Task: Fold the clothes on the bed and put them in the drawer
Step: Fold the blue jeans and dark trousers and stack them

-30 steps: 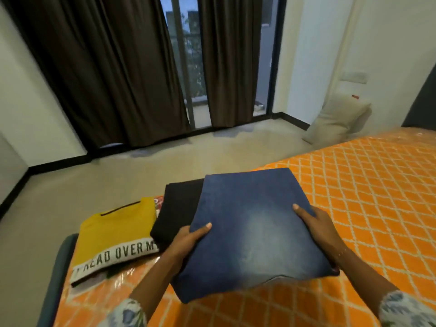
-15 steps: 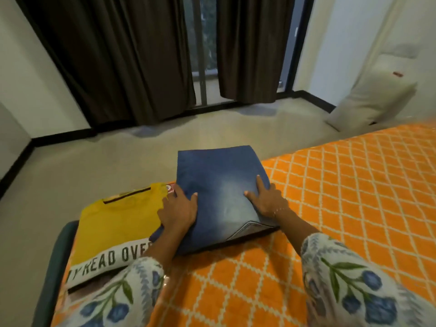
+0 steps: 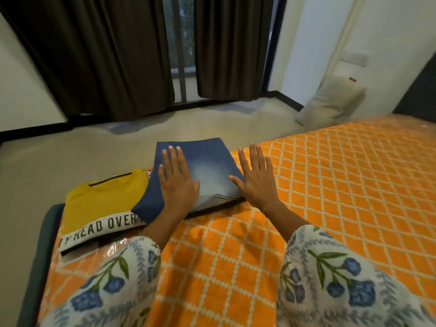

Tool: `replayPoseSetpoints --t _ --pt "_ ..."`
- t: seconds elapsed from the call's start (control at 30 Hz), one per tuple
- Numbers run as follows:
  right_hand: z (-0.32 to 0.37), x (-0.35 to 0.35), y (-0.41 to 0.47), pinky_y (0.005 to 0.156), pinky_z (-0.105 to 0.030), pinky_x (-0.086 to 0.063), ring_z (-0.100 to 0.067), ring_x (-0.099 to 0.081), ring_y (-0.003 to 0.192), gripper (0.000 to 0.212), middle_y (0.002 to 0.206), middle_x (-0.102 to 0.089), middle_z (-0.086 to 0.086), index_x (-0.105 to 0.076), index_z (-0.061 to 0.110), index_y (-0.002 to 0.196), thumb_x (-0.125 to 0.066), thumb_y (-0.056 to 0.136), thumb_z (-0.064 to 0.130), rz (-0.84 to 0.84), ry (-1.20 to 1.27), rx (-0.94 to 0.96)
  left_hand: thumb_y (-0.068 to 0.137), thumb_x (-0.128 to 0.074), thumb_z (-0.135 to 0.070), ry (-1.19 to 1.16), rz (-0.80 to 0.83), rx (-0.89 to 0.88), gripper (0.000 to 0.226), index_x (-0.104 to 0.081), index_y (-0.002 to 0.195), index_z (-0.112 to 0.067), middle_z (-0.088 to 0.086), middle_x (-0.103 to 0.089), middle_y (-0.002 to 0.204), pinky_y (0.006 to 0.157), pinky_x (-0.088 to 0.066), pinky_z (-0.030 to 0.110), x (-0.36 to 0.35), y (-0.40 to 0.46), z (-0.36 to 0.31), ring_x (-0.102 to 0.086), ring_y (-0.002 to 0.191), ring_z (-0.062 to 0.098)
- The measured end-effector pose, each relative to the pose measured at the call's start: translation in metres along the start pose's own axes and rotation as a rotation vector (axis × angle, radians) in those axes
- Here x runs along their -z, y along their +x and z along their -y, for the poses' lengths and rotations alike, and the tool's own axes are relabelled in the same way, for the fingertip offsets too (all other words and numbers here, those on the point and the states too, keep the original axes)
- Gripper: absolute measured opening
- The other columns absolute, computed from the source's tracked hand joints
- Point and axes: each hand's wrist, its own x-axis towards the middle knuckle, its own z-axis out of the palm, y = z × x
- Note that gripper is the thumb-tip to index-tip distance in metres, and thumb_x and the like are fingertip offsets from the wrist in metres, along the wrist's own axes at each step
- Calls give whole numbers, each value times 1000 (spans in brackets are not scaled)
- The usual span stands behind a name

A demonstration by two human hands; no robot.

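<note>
Folded blue jeans (image 3: 207,166) lie near the far edge of the bed, on top of a dark garment whose edge just shows beneath. My left hand (image 3: 175,182) lies flat on the jeans with straight fingers. My right hand (image 3: 256,179) is open with spread fingers at the jeans' right edge, over the orange bedcover; whether it touches the jeans I cannot tell. A folded yellow T-shirt (image 3: 103,201) with a white printed band lies to the left of the jeans.
The orange diamond-patterned bedcover (image 3: 342,185) stretches to the right. A dark bed frame edge (image 3: 44,232) runs along the left. Beyond lies bare floor (image 3: 70,156), dark curtains (image 3: 106,50) at a window, and a pale cushion (image 3: 330,102) leaning against the wall.
The jeans, held up in both hands, were set down on the dark garment. Both hands then flattened, the left sliding forward on the denim, the right shifting off to the right edge.
</note>
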Motion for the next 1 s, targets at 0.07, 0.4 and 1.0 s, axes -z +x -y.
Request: replayPoseSetpoints --t 0.07,0.4,1.0 --pt "-24 20 -28 104 -56 -35 -38 -29 140 75 151 -30 -23 -26 12 148 -9 95 63 -20 -48 -35 93 -52 -41 -15 61 30 95 18 147 -5 14 13 158 117 -2 43 25 -12 -26 14 145 31" --pt "-177 151 -234 115 -57 -12 -36 3 146 76 158 3 -19 -4 18 153 -29 95 60 71 -266 -286 99 -45 -31 -291 159 -274 79 8 149 -2 16 6 159 116 -9 47 90 -145 -219 9 146 30" --pt "-361 170 -533 110 -65 -13 -33 -5 146 97 160 0 -12 -11 27 152 -30 76 83 412 -129 -1058 69 -71 -63 -294 1147 -425 129 21 149 -21 14 18 157 108 -9 65 37 -429 -484 9 146 33"
